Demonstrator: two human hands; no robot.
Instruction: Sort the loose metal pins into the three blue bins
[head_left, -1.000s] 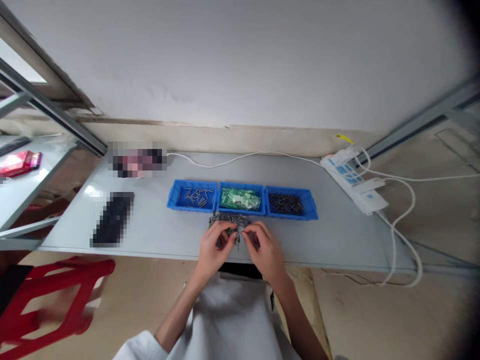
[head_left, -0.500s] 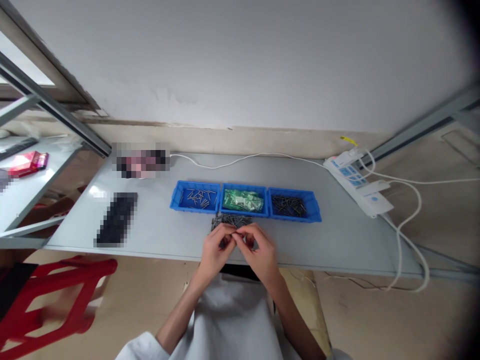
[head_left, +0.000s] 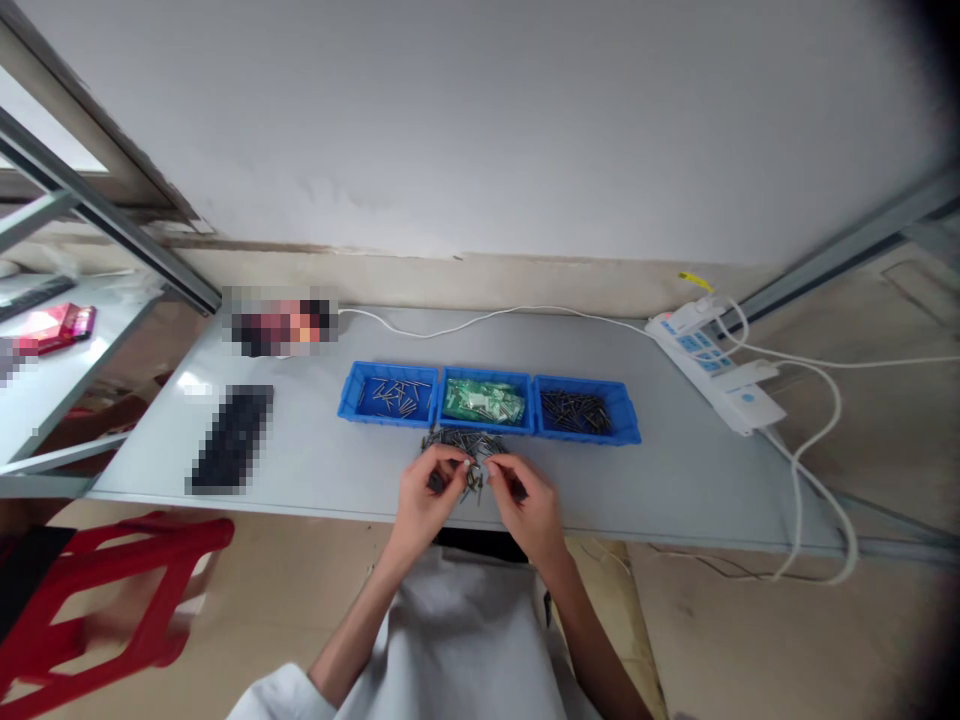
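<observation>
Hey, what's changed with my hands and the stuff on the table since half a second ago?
Your left hand and right hand have parted: their fingertips met then, and now a small gap separates them, the right having shifted rightward. Anything gripped or released is too small to tell. The three blue bins stayed put on the table.

Got three blue bins [head_left: 621, 412], two hands: left hand [head_left: 426, 498], right hand [head_left: 532, 505]. One power strip [head_left: 694, 362], one red stool [head_left: 142, 590], two pixelated items [head_left: 231, 440]. Metal pins [head_left: 452, 438]? Way too many to count.
</observation>
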